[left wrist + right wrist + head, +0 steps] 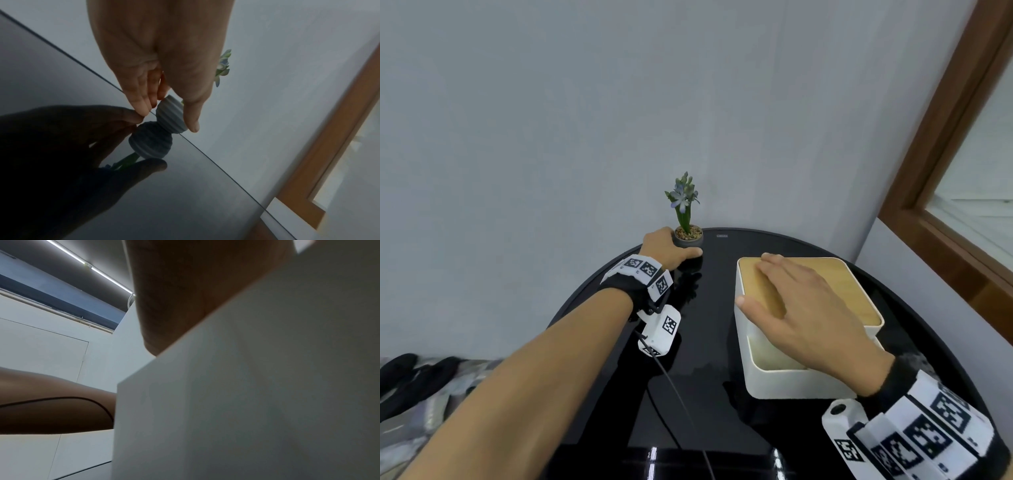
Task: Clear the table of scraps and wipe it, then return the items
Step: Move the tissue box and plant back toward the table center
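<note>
Right now: left hand wrapped round small ribbed grey flower pot at far edge of glossy black round table, thumb on near side, fingers pressed together on opposite side, pot standing upright on tabletop. Hyacinth-like plant with pale blue blooms upright in pot, pebbles on soil. Pot and hand mirrored in tabletop in left wrist view. Right hand lying flat on white storage box at right of table, fingers straight and slightly spread over bamboo lid, thumb out over box's left edge. Lid slid toward far end, near part of box uncovered. Box well apart from pot. Right wrist view: mostly box wall, fingers hidden. White wall behind, wooden window frame at right.
</note>
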Demonstrator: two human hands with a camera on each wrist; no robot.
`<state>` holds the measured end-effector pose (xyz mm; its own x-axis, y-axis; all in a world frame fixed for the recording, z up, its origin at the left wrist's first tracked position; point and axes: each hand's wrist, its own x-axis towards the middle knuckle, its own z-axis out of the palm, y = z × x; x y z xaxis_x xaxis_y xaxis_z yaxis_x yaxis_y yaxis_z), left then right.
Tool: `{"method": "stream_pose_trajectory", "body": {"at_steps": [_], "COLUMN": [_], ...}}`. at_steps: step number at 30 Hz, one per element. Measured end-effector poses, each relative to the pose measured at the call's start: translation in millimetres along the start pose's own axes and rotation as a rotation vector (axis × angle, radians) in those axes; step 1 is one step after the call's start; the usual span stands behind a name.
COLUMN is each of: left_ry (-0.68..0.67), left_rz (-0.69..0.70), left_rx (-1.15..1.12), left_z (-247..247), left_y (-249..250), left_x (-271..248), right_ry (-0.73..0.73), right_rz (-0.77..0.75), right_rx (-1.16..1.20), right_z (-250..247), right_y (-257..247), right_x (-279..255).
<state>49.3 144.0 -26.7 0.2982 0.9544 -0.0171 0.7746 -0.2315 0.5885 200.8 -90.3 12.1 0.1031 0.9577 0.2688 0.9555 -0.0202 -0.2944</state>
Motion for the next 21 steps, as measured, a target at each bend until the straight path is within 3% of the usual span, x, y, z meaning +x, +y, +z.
{"method": "stream_pose_trajectory", "body": {"at_steps": [14, 21], "left_ry": [0.089, 0.053], "left_rz": [-0.013, -0.006], "left_rx": [-0.100, -0.115], "left_z": [7.0, -2.6], "left_y": [3.1, 1.6], "left_x": [3.0, -18.6], "right_ry": [0.002, 0.001], "right_rz": [0.002, -0.009], "right_rx": [-0.005, -0.036], "right_z": [1.3, 1.4], "right_y": [-1.3, -1.8], "right_x": [-0.2, -0.3]}}
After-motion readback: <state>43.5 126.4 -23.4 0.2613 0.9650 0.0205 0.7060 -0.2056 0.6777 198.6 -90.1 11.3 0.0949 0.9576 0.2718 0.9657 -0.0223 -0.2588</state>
